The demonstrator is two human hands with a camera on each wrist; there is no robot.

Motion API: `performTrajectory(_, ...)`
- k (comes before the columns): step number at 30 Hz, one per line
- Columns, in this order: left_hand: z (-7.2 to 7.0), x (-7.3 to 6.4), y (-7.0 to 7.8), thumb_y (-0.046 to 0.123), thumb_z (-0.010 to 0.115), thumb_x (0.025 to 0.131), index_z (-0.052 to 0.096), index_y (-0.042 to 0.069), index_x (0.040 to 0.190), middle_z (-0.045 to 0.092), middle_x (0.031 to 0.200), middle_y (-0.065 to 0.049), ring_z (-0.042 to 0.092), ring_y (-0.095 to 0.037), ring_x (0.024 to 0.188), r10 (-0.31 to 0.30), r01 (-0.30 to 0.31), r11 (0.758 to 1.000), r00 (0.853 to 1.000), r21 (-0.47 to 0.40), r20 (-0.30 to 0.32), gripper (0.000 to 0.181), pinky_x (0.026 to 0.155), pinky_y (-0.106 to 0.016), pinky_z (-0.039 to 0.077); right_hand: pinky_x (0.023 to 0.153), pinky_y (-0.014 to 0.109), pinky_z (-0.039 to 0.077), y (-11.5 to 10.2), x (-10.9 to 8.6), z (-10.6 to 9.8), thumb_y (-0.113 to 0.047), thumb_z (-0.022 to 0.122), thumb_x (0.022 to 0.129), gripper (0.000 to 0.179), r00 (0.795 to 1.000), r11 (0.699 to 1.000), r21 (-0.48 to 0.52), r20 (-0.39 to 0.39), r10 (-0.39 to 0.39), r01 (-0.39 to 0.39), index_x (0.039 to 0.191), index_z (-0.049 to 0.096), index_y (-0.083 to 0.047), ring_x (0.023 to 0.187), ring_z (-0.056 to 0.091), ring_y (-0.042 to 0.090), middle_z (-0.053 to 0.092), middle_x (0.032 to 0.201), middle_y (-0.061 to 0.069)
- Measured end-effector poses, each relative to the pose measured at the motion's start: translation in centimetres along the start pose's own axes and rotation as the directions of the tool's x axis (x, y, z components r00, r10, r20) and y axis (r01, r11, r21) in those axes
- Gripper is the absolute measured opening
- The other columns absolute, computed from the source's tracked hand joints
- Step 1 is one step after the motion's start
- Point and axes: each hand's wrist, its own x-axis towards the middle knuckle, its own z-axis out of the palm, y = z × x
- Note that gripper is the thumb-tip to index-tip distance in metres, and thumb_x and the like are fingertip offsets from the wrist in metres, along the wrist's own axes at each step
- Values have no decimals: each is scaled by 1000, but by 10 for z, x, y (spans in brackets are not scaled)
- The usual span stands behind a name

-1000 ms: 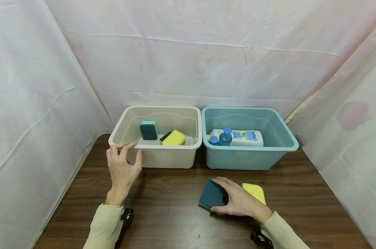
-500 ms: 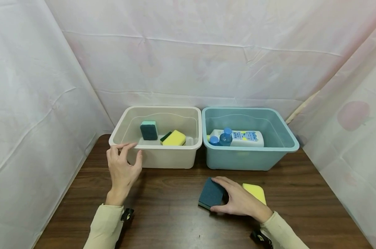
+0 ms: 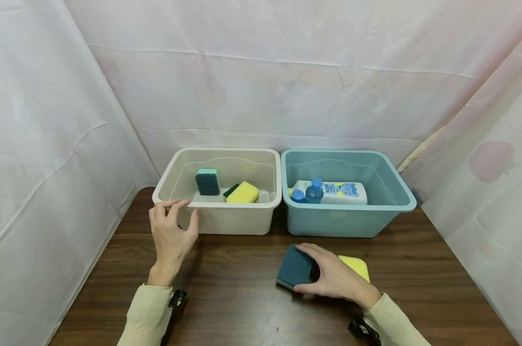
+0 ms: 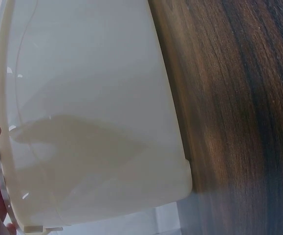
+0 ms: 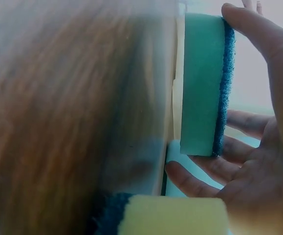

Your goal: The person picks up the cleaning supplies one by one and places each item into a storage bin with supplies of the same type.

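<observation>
"So, in the head view, what is your right hand [image 3: 336, 278] doing?"

"Your thumb and fingers pinch the dark-faced sponge [image 3: 294, 265]: fingertips at its far edge, thumb at its near edge, with most of it jutting out to the left. The yellow sponge [image 3: 356, 264] lies on the table [image 3: 239, 283] just beyond your hand, to the right."

"And your left hand [image 3: 170, 235]?"

"It rests on the near rim of the beige bin [image 3: 230, 219], towards the left corner, thumb and forefinger spread wide."

"Does your left wrist view add anything?"

"Your fingertips meet the rim there; how firmly they press, you cannot tell."

"Your right wrist view?"

"The sponge sits between your thumb on the near side and your fingers on the far side, dark face up, held clear of the table."
</observation>
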Motion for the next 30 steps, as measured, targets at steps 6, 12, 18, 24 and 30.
performTrajectory(6, -1, -1, 1, 27, 73, 94, 77, 5, 118, 60, 123, -24, 48, -49, 112, 3, -3, 1000, 1000, 3, 14, 34, 97, -58, 38, 107, 51, 53, -2, 0, -6, -77, 79, 79, 101, 999, 1000, -9, -23, -24, 24, 160, 48, -23, 138, 58, 18, 53, 159, -2)
performTrajectory(12, -1, -1, 1, 27, 74, 94, 77, 5, 118, 60, 122, -24, 48, -49, 112, 3, -3, 1000, 1000, 1, 13, 33, 97, -59, 38, 108, 50, 53, -2, 0, -9, -79, 77, 79, 101, 999, 999, -6, -30, -44, 44, 160, 48, -25, 137, 58, 17, 52, 159, -4)
performTrajectory(18, -2, 1, 1, 28, 73, 94, 77, 5, 118, 60, 122, -24, 48, -49, 112, 2, -2, 1000, 1000, 1, 10, 34, 97, -59, 38, 107, 49, 53, -4, 0, -12, -79, 76, 79, 101, 999, 999, -9, -21, -43, 43, 160, 47, -27, 135, 58, 15, 52, 159, -5)
performTrajectory(24, -2, 1, 2, 29, 72, 95, 76, 5, 119, 60, 124, -24, 48, -49, 113, -5, 5, 1000, 1000, 3, 20, 34, 98, -59, 38, 109, 49, 53, -7, 0, -15, -78, 77, 79, 100, 997, 998, -19, -38, -65, 65, 160, 48, -26, 139, 57, 16, 52, 160, -6)
performTrajectory(30, -1, 0, 1, 28, 73, 94, 77, 5, 118, 60, 123, -24, 48, -49, 112, -1, 1, 1000, 1000, -2, 13, 33, 98, -59, 38, 112, 50, 52, -11, 2, -20, -78, 77, 80, 101, 995, 995, -31, -46, -91, 89, 160, 48, -24, 142, 56, 16, 52, 160, -5)
